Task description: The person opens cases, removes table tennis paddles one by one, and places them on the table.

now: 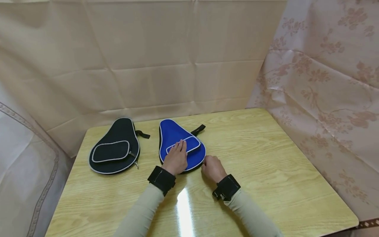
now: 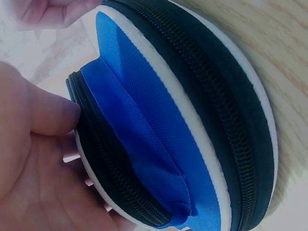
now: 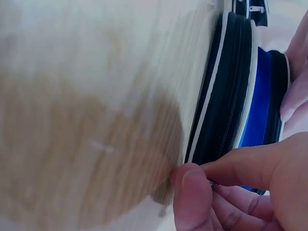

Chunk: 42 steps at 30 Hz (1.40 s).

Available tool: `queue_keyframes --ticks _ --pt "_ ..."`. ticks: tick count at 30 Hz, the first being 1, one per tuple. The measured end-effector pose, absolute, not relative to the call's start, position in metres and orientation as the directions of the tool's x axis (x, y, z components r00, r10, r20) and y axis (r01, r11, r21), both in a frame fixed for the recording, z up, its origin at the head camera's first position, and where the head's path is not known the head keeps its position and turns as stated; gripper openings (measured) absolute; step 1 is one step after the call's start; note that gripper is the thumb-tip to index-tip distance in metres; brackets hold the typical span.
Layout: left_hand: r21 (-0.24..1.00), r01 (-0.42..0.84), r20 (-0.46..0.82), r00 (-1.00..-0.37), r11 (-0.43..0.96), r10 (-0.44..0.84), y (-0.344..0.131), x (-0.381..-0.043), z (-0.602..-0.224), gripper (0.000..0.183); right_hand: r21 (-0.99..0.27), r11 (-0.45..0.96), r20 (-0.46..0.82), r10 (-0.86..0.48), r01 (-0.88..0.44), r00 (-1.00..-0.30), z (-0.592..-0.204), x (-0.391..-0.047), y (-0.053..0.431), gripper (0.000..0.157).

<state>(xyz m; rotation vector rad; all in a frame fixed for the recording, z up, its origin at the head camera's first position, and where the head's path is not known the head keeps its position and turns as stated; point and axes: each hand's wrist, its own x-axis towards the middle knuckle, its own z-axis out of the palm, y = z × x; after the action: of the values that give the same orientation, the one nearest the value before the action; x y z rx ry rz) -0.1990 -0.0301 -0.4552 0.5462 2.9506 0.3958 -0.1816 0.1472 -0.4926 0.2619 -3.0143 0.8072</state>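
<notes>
Your blue case (image 1: 174,133) lies on the bench (image 1: 266,164); your left hand (image 1: 176,158) rests straight-fingered on its pocket (image 1: 193,143), your right hand (image 1: 213,168) pinches a metal bit (image 3: 213,183) at its edge. Left of it lies the black case (image 1: 118,135).

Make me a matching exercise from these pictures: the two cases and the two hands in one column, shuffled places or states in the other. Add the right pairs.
1. Black case
2. Blue case
3. Left hand
4. Right hand

A. Pinching at a case's edge
B. Laid over a case's front pocket
C. Lying on the table, touched by neither hand
D. Lying on the table, with a hand on top

Pairs: 1-C; 2-D; 3-B; 4-A
</notes>
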Motion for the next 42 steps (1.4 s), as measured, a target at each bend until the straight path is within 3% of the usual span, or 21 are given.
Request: queue_keyframes --ticks 22,42 --pt "0.265 0.321 -0.055 -0.936 0.909 0.347 -0.029 -0.2 -0.457 0.053 -0.544 0.823 0.05 -0.163 -0.163 -0.985 -0.49 -0.162 0.133 0.032" --pt "0.235 0.332 -0.023 -0.938 0.914 0.346 -0.03 -0.195 -0.456 0.054 -0.517 0.82 0.154 -0.192 -0.245 -0.969 -0.497 -0.162 0.136 0.023"
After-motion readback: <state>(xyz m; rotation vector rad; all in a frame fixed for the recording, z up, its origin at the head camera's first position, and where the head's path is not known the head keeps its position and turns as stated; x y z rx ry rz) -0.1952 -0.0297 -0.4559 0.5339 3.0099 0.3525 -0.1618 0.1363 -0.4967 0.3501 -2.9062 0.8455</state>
